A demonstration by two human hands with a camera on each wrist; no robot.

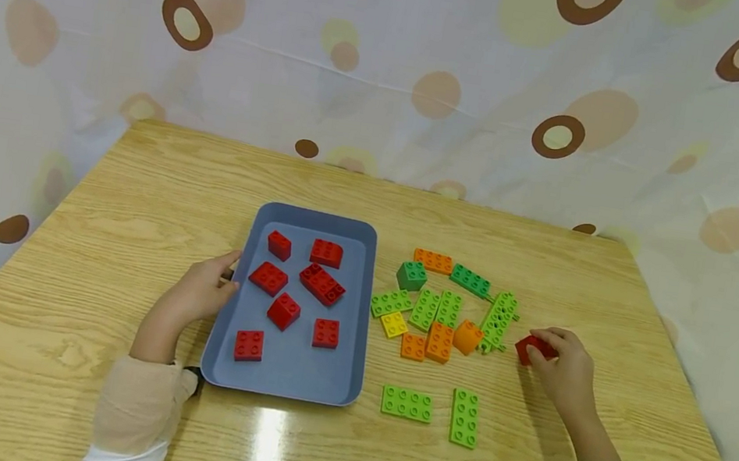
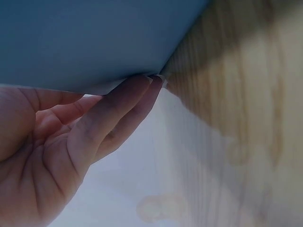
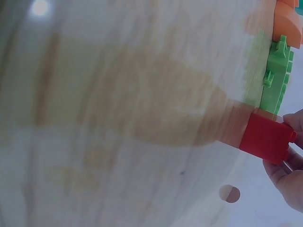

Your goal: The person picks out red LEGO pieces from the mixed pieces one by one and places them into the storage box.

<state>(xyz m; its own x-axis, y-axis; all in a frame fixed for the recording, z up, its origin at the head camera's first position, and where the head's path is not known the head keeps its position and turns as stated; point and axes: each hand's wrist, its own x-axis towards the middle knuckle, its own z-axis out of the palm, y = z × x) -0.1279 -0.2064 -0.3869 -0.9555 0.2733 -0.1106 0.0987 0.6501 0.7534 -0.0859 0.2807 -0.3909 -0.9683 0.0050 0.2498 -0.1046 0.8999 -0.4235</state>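
My left hand [image 1: 198,287] is at the left side of a grey-blue tray [image 1: 280,382]. In the left wrist view, its straight fingers [image 2: 111,120] touch the tray's outer wall. Several red toy building bricks, one of them a red block [image 1: 326,333], lie spread inside the tray. At the right, my right hand [image 1: 566,368] pinches another red brick [image 1: 529,349] between thumb and fingers. The right wrist view shows this brick [image 3: 266,136] from its side, studs toward the palm, low over the table. Next to it lies a light green brick piece [image 1: 499,320] with small side clips.
Between tray and right hand lie loose bricks: orange [image 1: 440,341], yellow [image 1: 394,324], dark green [image 1: 412,275] and several light green ones. Two light green bricks, one a long block [image 1: 464,418], lie nearer the front. A patterned cloth [image 1: 393,61] hangs behind the wooden table [image 1: 207,176].
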